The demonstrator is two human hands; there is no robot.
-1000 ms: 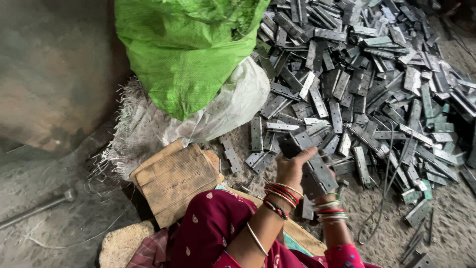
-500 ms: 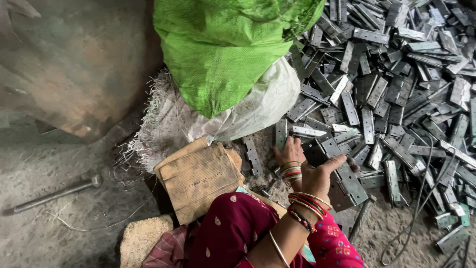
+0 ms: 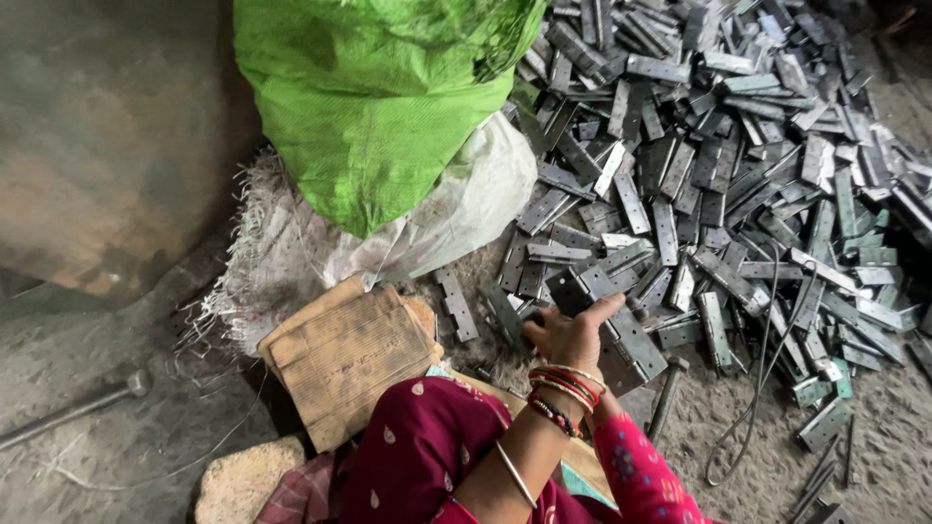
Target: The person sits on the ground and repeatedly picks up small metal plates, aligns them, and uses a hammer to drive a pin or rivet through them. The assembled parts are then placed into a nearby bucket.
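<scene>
One hand (image 3: 568, 335) on grey metal hinges (image 3: 621, 344) — the other hidden.
Its grip cannot be told — fingers lie behind the pile's edge (image 3: 699, 175).

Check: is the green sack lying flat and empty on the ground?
No: the green sack bulges full and stands propped over a white sack, beside the pile of metal hinges.

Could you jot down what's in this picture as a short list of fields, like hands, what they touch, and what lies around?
left hand: reaching into the pile's near edge, on a metal hinge
right hand: hidden behind the left forearm
pile of grey metal hinges: spread over the ground
green sack: bulging, leaning on a white sack
folded cardboard: beside the person's knee
metal rod: lying on the ground
</scene>
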